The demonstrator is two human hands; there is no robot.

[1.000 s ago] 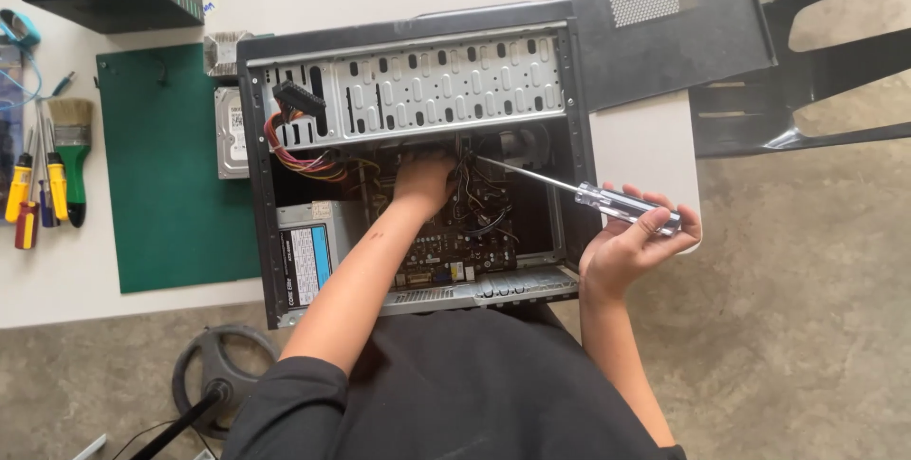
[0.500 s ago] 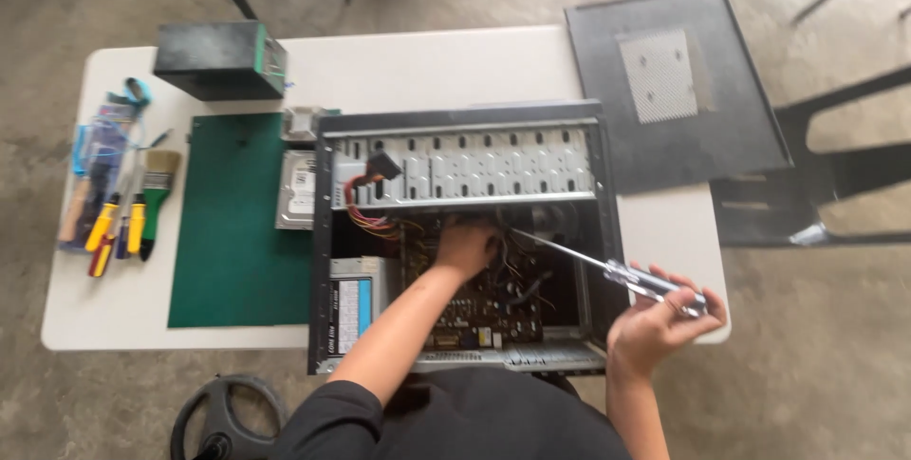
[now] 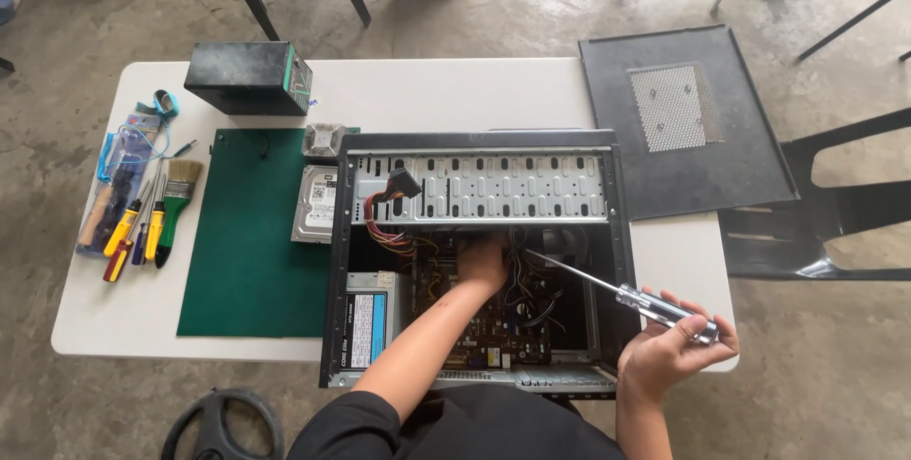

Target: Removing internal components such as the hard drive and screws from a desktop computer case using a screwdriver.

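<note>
Two hands at an open computer case [image 3: 479, 261], centre of frame, lying on a white table [image 3: 446, 90].

Left hand [image 3: 482, 262] reaches down into the case among the wires over the circuit board [image 3: 493, 327]; whether its fingers are closed on anything cannot be told. Right hand [image 3: 669, 351], lower right, is closed around the clear handle of a long screwdriver [image 3: 617, 291], shaft angled up-left into the case. Green mat [image 3: 249, 251] lies left of the case, a hard drive [image 3: 315, 204] at its upper right edge. Hand tools [image 3: 138, 223] sit far left. Dark side panel [image 3: 683, 118] rests upper right.
</note>
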